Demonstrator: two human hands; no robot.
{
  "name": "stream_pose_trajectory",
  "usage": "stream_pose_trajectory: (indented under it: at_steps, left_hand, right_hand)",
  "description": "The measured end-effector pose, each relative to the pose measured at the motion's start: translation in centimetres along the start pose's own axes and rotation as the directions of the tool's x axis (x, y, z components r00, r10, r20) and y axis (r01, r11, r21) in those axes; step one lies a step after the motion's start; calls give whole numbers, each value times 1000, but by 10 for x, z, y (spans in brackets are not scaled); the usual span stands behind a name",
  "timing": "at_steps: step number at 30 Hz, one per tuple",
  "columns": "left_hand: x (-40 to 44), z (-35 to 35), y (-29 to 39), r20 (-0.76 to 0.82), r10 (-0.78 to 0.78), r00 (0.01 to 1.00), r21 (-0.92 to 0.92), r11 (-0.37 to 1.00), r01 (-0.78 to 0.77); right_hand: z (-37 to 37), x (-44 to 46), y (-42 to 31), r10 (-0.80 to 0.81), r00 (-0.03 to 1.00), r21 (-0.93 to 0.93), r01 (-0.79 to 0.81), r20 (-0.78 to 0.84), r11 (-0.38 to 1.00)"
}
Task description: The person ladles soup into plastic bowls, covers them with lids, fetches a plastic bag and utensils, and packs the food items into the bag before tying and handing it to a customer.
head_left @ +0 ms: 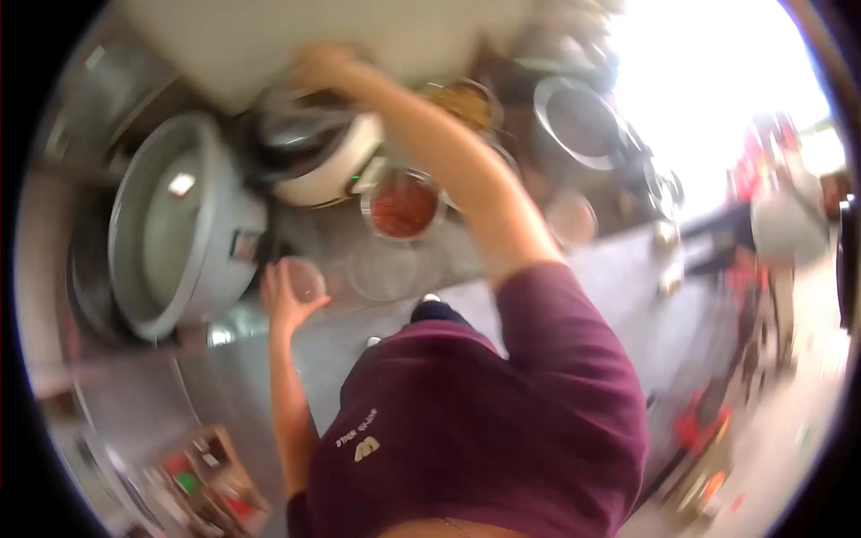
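Note:
My left hand (289, 296) is curled round the side of a small round bowl (308, 279), which looks pale and partly see-through; blur hides what is in it. My right arm stretches far forward, and my right hand (325, 68) is over the back of a white and black rice cooker (330, 160). Its fingers are smeared, so their grip does not show. A small green light glows on the cooker's front. Just right of the cooker stands a metal bowl of red food or sauce (404, 208), with something upright and pale at its rim.
A big grey tub (193, 287) stands at the left. Behind my right arm is a bowl of yellowish food (465, 103); a metal basin (578, 121) lies farther right. Another person (789, 220) stands at the right. A cardboard box (215, 480) sits at the lower left.

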State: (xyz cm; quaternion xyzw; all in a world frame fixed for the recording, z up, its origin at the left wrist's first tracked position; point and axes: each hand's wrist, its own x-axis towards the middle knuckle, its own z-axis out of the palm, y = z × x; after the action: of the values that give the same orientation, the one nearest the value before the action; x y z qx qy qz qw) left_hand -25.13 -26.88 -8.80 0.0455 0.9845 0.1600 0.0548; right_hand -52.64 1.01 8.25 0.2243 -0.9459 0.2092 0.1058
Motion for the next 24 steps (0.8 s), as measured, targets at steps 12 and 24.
stream_pose_trajectory:
  at_steps: [12,24]
  left_hand:
    - [4,5,5,37,70,997,44,996,-72]
    - [-4,-17,15,106,-140,984,-12,990,142]
  right_hand:
    - [48,17,-27,276,959,29,-279,65,960]
    - [30,19,-42,301,949,19,-304,95,952]
